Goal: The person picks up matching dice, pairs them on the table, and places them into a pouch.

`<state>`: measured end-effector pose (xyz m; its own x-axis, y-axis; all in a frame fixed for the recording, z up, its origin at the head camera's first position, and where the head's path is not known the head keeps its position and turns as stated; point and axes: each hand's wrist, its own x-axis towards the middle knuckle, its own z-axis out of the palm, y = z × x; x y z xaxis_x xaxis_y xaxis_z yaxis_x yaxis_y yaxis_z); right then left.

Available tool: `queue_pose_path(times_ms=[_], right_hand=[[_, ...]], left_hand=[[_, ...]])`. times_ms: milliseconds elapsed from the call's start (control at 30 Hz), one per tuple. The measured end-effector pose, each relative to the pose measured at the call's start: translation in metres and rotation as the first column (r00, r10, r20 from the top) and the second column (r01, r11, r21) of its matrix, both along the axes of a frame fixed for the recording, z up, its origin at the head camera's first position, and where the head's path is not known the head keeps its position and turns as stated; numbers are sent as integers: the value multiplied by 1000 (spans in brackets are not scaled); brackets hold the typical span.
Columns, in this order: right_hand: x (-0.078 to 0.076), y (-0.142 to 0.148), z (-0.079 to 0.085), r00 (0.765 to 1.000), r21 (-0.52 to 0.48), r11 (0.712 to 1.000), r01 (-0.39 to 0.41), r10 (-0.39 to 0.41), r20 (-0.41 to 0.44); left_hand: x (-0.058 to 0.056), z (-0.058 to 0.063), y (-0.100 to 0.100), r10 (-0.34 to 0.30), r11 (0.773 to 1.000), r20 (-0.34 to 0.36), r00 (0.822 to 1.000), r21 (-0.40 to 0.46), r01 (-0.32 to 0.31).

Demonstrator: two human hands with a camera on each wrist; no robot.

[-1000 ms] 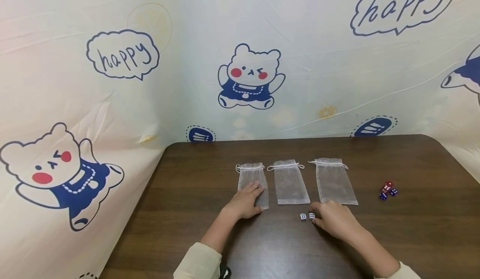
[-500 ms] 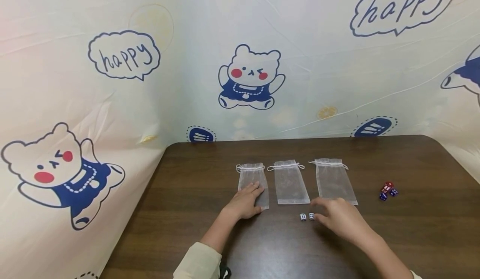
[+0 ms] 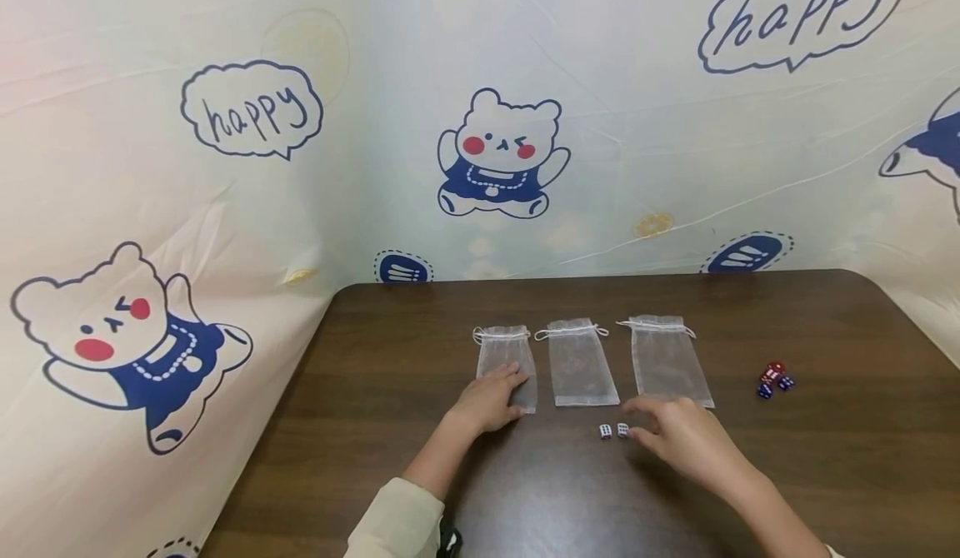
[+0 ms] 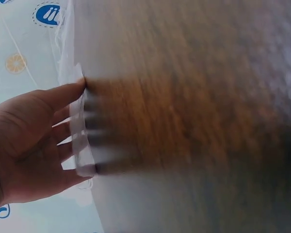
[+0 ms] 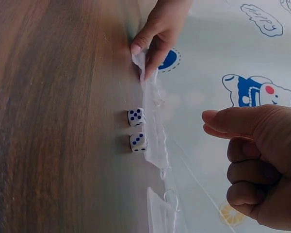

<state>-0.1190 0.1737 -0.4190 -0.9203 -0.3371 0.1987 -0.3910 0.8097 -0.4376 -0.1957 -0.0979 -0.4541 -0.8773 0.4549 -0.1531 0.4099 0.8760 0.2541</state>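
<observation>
My left hand [image 3: 487, 398] rests on the left white mesh drawstring bag [image 3: 504, 348], its fingers spread over the lower half. In the left wrist view the fingertips touch the sheer cloth on the table. Two white dice with blue pips, the left die [image 3: 605, 431] and the right die [image 3: 622, 430], lie side by side just below the middle bag [image 3: 583, 366]. Close to the right die hovers my right hand [image 3: 678, 441], thumb and index finger apart and nothing between them. The right wrist view shows its other fingers curled in and both dice [image 5: 136, 117] beyond.
A third mesh bag [image 3: 670, 362] lies flat at the right of the row, its lower edge partly behind my right hand. Farther right sits a small cluster of red dice [image 3: 772, 371] and blue dice [image 3: 786, 382]. Printed cloth [image 3: 615, 58] hangs behind the brown table [image 3: 390, 458].
My right hand has let go of the right white die and drawn back slightly to the right, thumb and index finger parting. The left hand stays on its bag.
</observation>
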Motion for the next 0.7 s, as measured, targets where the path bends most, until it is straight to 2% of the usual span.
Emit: queue_pose_path(times_ms=[100, 167, 267, 400, 467, 633, 700], right_hand=[[0, 1, 0, 1000, -6, 1000, -3, 3, -9], [0, 1, 0, 1000, -10, 1000, -3, 3, -10], [0, 1, -1, 1000, -8, 1000, -3, 3, -8], [-1, 1, -2, 1000, -6, 1000, 0, 0, 0], [-1, 0, -2, 1000, -8, 1000, 2, -2, -2], [-1, -1, -2, 1000, -22, 1000, 6, -6, 2], [-1, -2, -2, 1000, -25, 1000, 11, -11, 8]], left_hand=[[1, 1, 2, 10, 1000, -100, 995, -21, -12], [2, 0, 3, 21, 999, -197, 980, -36, -29], [3, -2, 4, 45, 997, -333, 942, -42, -62], [5, -3, 3, 67, 997, -455, 888, 4, -73], [6, -2, 3, 78, 997, -533, 843, 61, -54], [7, 5, 3, 121, 978, -715, 689, 203, 39], [8, 8, 5, 123, 970, -756, 643, 228, 82]])
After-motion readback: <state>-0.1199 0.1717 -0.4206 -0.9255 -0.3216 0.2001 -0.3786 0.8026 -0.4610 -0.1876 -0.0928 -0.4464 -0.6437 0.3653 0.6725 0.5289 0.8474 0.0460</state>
